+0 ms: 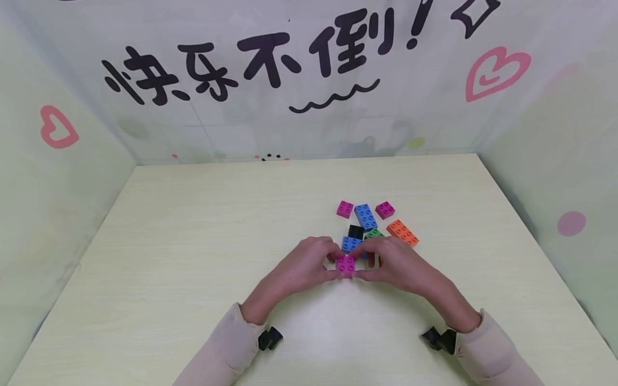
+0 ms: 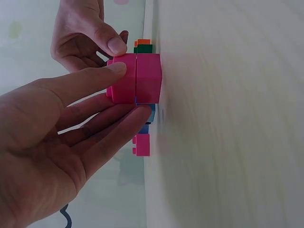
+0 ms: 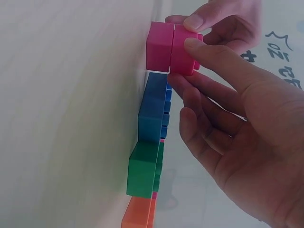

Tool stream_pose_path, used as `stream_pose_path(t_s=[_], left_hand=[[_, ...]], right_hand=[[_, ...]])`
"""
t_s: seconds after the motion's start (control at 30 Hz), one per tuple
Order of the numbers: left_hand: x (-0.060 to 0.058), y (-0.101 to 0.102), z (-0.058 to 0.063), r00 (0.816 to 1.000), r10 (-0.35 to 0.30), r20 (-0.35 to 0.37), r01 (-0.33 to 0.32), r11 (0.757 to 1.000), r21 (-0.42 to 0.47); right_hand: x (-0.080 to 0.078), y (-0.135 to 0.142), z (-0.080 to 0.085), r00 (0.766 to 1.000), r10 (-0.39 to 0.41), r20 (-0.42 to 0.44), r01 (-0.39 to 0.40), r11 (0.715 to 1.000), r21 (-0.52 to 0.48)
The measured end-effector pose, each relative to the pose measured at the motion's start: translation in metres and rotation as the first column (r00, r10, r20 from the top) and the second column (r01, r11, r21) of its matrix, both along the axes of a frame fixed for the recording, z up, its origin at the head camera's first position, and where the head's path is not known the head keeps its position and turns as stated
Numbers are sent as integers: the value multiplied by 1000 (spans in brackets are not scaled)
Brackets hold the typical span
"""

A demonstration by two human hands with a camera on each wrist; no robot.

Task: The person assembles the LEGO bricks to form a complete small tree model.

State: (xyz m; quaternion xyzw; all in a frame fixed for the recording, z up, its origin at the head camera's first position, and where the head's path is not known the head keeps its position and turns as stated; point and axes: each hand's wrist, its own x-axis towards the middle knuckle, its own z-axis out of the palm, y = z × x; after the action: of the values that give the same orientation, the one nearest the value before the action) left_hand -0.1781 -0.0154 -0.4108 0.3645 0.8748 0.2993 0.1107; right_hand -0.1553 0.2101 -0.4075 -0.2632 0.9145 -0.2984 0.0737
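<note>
The left hand [image 1: 313, 262] and right hand [image 1: 399, 264] both pinched the top pink brick [image 2: 124, 88], which sat on the lower pink brick [image 2: 149, 78] near a blue brick [image 1: 350, 244]; squeezing evenly and keeping it level seemed best.

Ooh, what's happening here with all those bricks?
A person's left hand and right hand both pinch an upper pink brick. It sits on a lower pink brick, with a thin seam showing between them. Farther back on the table are blue bricks, a black brick, a green brick, an orange brick and two more pink bricks.
</note>
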Motion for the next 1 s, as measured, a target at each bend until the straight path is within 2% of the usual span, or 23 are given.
stream_pose_path(t_s=[0.3, 0.57, 0.67, 0.77, 0.83, 0.9, 1.0], left_hand=[[-2, 3, -1, 999, -7, 36, 6, 1000, 23], [-2, 2, -1, 1000, 17, 10, -17, 1000, -26], [-5, -3, 0, 1000, 5, 30, -4, 1000, -12], [-15, -8, 6, 996, -10, 93, 5, 999, 50], [-26, -9, 10, 995, -2, 104, -7, 996, 90], [-39, -6, 14, 997, 29, 72, -36, 994, 102], [-60, 3, 16, 994, 109, -8, -108, 992, 61]], right_hand=[[7, -1, 0, 993, -51, -104, 61, 994, 87], [6, -4, -4, 983, -22, -181, 40, 994, 97], [6, -5, -5, 982, -11, -188, 29, 995, 97], [5, -5, -5, 982, -2, -190, 22, 995, 99], [5, -5, -4, 981, -2, -193, 22, 994, 103], [6, -5, -4, 982, -4, -191, 25, 994, 109], [7, -5, -4, 984, -9, -175, 29, 993, 111]])
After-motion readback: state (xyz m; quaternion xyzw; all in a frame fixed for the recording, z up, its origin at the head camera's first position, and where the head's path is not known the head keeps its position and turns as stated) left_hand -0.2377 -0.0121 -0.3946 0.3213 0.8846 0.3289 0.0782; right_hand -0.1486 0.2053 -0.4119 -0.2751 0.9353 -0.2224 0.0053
